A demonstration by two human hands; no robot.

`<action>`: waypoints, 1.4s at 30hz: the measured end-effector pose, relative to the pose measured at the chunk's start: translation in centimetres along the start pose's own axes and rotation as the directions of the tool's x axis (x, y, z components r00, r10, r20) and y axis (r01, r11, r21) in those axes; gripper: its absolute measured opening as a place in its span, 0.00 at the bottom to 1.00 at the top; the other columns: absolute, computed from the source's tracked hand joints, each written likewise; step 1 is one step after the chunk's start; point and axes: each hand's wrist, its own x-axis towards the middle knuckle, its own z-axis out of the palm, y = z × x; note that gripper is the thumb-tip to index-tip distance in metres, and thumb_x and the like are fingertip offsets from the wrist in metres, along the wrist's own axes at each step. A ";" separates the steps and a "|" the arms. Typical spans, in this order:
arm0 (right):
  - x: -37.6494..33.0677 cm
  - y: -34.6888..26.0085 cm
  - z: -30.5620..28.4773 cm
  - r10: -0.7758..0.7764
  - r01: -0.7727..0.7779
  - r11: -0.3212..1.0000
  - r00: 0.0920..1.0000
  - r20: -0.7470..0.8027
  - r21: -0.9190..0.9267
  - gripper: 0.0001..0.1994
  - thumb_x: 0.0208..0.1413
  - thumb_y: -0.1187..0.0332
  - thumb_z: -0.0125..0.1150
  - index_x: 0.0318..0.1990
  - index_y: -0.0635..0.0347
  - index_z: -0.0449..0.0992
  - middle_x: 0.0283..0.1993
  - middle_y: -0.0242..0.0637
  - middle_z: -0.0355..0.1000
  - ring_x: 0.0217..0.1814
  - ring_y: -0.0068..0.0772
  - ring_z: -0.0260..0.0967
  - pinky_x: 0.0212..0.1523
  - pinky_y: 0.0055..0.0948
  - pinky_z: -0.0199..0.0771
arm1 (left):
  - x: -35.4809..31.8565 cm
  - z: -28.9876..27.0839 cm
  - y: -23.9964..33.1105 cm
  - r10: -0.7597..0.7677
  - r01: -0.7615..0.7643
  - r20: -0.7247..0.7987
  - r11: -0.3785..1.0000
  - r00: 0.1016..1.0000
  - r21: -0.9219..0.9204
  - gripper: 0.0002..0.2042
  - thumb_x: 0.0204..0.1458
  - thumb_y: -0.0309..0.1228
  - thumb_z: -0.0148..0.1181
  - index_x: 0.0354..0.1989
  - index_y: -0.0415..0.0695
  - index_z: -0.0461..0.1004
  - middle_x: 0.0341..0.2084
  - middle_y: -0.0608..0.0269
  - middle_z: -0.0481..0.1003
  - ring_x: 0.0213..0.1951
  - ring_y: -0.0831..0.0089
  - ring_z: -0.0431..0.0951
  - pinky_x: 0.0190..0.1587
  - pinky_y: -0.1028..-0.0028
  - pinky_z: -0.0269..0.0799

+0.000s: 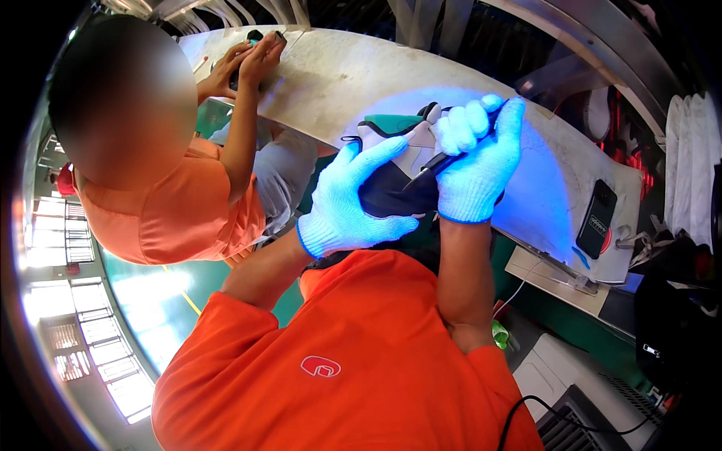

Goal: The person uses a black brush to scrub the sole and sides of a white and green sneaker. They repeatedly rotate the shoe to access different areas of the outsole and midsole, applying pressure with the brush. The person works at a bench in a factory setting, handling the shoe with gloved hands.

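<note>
A shoe (385,197) with dark, pale grey and teal parts is over the worktable, in front of my chest. My left hand (342,199), in a knitted glove that looks blue-white under the light, grips its left side with thumb and fingers spread around it. In my gloved right hand (477,161) is a slim black pointed tool (432,168), held in a closed fist. Its tip points down and left over the dark part of the shoe; whether it touches cannot be made out. My right hand covers the shoe's right portion.
A pale worktable (331,71) runs across, with a blue-violet light patch around my hands. A black phone (598,218) lies at its right end. At the left sits a co-worker in an orange shirt (180,203), hands (244,64) on a small object. White cloths (692,169) hang far right.
</note>
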 end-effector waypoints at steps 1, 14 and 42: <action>0.1 -0.1 -0.4 0.020 -0.021 0.998 1.000 0.016 0.053 0.25 0.84 0.42 0.44 0.41 0.48 0.78 0.25 0.27 0.65 0.21 0.24 0.58 0.22 0.29 0.61 | -0.1 0.1 0.1 -0.004 0.003 -0.015 1.000 1.000 -0.010 0.50 0.36 0.43 0.90 0.74 0.52 0.76 0.52 0.37 0.76 0.51 0.42 0.85 0.53 0.55 0.83; 0.3 -2.2 0.9 -0.131 0.063 0.947 0.971 -0.201 -0.314 0.21 0.80 0.44 0.56 0.37 0.46 0.74 0.24 0.26 0.66 0.23 0.26 0.63 0.26 0.34 0.67 | 0.3 -0.9 1.8 -0.095 0.088 0.072 0.992 0.993 0.090 0.51 0.38 0.47 0.88 0.77 0.56 0.73 0.50 0.35 0.75 0.50 0.40 0.85 0.52 0.54 0.83; 2.2 -1.7 -1.5 -0.117 0.019 0.942 0.954 -0.275 -0.334 0.22 0.78 0.46 0.61 0.33 0.49 0.73 0.22 0.25 0.64 0.19 0.26 0.62 0.21 0.32 0.64 | 1.2 0.7 -0.6 -0.113 0.112 -0.056 0.993 0.992 -0.023 0.43 0.38 0.41 0.90 0.67 0.40 0.80 0.52 0.46 0.79 0.52 0.54 0.85 0.55 0.61 0.83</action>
